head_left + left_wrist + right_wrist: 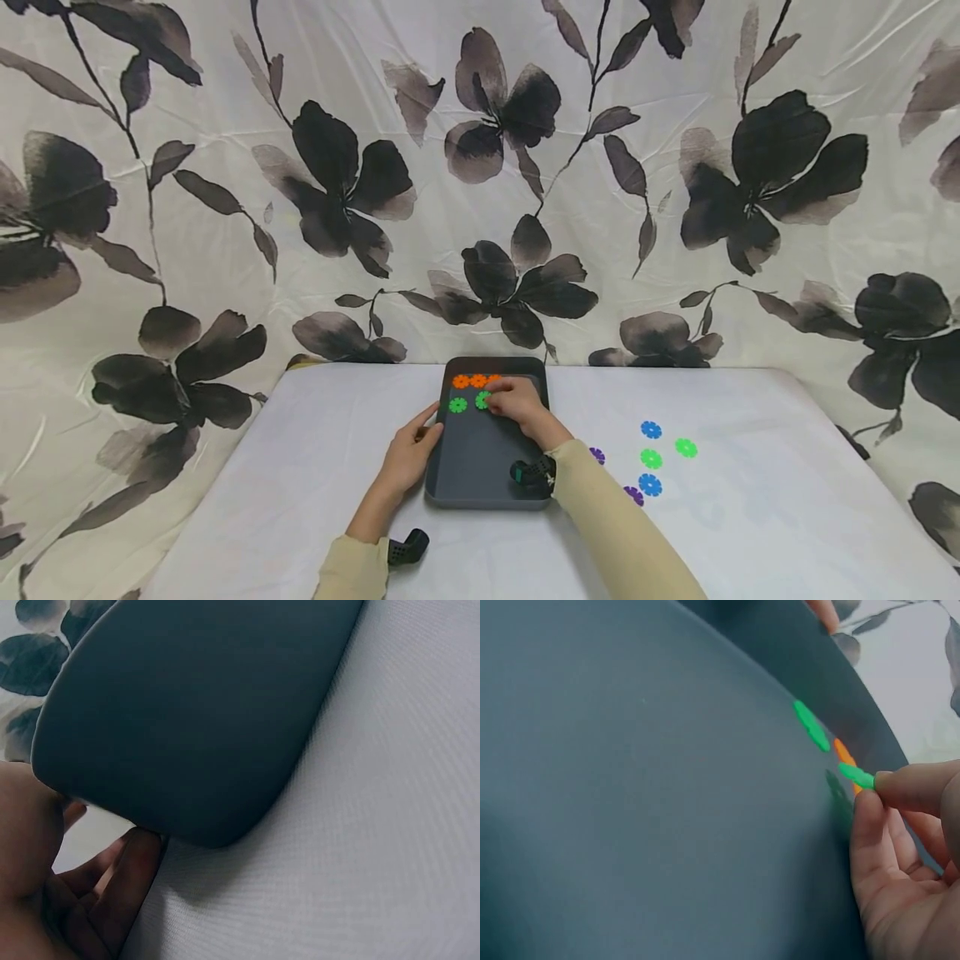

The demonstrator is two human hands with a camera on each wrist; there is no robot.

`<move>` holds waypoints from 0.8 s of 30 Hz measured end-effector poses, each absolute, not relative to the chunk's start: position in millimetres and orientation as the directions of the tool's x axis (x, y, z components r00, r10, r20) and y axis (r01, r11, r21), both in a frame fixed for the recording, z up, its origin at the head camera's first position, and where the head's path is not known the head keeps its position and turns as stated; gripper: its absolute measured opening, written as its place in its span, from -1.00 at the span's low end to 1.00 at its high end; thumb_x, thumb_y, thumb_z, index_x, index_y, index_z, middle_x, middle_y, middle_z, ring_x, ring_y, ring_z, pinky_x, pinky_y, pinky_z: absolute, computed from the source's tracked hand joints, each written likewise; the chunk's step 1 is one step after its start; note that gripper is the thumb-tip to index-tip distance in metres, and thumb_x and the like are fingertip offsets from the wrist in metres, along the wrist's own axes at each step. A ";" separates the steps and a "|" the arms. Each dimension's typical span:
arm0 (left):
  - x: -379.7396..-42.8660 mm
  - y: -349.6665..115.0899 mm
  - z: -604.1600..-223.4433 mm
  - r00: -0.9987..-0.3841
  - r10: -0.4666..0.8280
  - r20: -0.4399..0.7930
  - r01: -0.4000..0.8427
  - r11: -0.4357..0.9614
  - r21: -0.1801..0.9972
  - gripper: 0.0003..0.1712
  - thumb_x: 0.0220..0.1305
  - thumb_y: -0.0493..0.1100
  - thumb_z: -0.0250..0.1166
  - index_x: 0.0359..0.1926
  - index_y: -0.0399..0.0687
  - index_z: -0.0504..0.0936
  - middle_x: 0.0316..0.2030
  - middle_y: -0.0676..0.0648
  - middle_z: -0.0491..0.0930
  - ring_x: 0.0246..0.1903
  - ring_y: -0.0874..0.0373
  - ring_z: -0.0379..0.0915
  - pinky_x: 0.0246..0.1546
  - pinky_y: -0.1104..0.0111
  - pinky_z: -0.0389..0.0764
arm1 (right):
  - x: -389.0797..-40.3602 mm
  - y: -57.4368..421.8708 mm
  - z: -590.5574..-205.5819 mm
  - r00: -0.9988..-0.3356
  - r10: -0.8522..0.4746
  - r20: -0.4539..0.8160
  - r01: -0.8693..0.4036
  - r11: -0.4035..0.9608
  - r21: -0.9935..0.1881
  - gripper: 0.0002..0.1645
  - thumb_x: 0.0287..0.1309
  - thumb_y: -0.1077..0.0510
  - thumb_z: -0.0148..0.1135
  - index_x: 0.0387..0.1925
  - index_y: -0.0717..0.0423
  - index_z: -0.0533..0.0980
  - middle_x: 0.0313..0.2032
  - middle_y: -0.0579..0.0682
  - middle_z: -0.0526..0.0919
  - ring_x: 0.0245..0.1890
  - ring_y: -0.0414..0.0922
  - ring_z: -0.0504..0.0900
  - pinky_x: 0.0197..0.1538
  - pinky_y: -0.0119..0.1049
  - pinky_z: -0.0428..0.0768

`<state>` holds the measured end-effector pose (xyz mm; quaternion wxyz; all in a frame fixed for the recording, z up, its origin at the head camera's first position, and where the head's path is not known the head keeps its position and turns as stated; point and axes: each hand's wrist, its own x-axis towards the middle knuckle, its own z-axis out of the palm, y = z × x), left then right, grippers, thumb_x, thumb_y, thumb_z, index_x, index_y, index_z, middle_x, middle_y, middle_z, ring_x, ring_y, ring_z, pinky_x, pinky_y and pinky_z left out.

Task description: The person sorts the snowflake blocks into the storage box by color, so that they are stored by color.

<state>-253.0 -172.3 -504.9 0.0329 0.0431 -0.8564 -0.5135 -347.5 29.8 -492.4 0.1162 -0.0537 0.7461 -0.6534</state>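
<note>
A dark grey tray (487,467) lies lengthwise on the white-covered table. My right hand (517,404) pinches a green notched disc (855,775) between thumb and fingertip, tilted close over the tray floor, with a dark shadow or reflection below it. To its left a second green disc (457,405) lies in the tray. A row of orange discs (461,381) runs along the tray's far end, its right end partly hidden by my right hand. Beside the tray's left wall is my left hand (408,450), fingers loosely extended and fingertips touching the rim's outside (112,814).
Right of the tray, several loose discs lie scattered: blue discs (651,430), green discs (686,448) and purple discs (633,496), the purple ones partly behind my right sleeve (615,517). A flower-patterned cloth (480,208) hangs behind the table's far edge.
</note>
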 end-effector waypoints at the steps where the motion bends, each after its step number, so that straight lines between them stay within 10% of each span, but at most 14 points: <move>1: -253.1 -171.8 -505.0 -0.994 -0.108 0.013 -0.040 0.471 0.881 -0.48 0.45 -0.02 0.13 0.39 0.18 0.38 -0.09 -0.13 0.58 -0.16 0.04 0.44 -0.08 0.09 0.41 | -346.8 30.0 -491.5 -0.967 -0.232 -0.102 0.069 0.147 -0.987 -0.69 0.12 0.38 0.26 -0.05 0.38 0.60 -0.23 0.12 0.61 -0.42 -0.16 0.59 -0.26 -0.27 0.60; 24: -256.8 -173.9 -510.6 -0.994 -0.109 0.006 -0.045 0.466 0.884 -0.47 0.44 0.00 0.13 0.39 0.24 0.36 -0.15 -0.08 0.57 -0.20 0.07 0.41 -0.18 0.19 0.40 | -347.7 24.2 -483.6 -0.959 -0.225 -0.169 0.125 0.200 -0.972 -0.66 0.13 0.37 0.26 -0.02 0.34 0.61 -0.13 0.15 0.61 -0.41 -0.16 0.62 -0.23 -0.27 0.61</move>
